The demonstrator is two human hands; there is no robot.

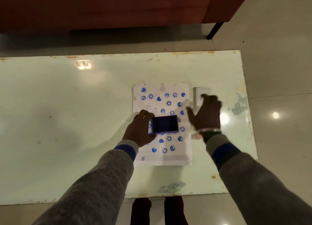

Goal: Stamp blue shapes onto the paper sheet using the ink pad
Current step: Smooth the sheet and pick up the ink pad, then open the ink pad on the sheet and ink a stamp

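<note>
2 hands over 1 counter (84,106), pale and glossy, chipped along its edges. Paper sheet (170,159): white, lying flat between and beneath both hands, long axis running away from the person; covered in blue stamped shapes (168,103), namely round smiley faces and solid hearts, plus 2 faint ring prints just beyond the left hand. Ink pad (165,124): 1 open rectangular tray, dark blue pad inside, purple rim; sits on the sheet's middle, long axis crosswise to the sheet, running from the left hand toward the right hand. Left hand (140,130): fingers curled round the ink pad's left end, thumb at its near corner, gripping it. Right hand (205,113): open, fingers spread, blurred, holding nothing visible; hovers over the sheet's right edge. White box (200,91): small, just beyond the right hand's fingertips, partly hidden by them; contents cannot be told. Both arms in grey sleeves with blue cuff bands; bangle (209,130) on the right wrist.
</note>
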